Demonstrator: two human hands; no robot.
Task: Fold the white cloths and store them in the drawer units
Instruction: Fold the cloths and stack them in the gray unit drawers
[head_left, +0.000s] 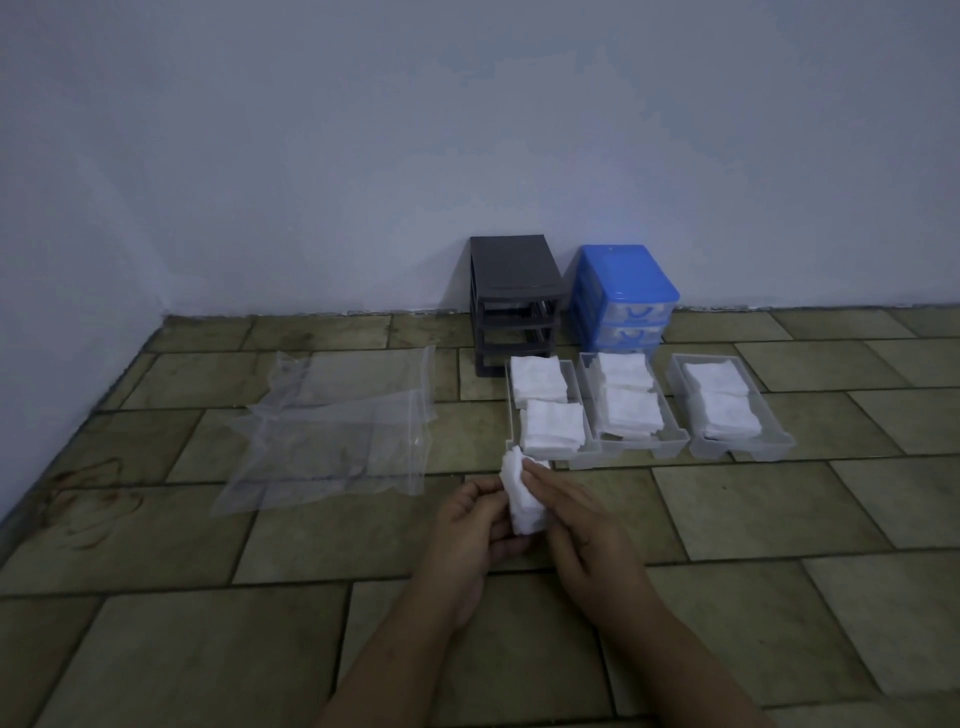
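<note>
A small white cloth is held upright above the tiled floor between both hands. My left hand grips its left side with curled fingers. My right hand holds its right side, fingers laid along it. Just beyond stand three clear drawers pulled out onto the floor: the left drawer, the middle drawer and the right drawer, each holding two stacks of folded white cloths. Behind them, a dark grey drawer unit stands with empty slots, and a blue drawer unit keeps two drawers in.
A crumpled clear plastic bag lies on the floor to the left of the drawers. A pale wall runs behind the units and along the left edge. Tiled floor stretches to the right and in front.
</note>
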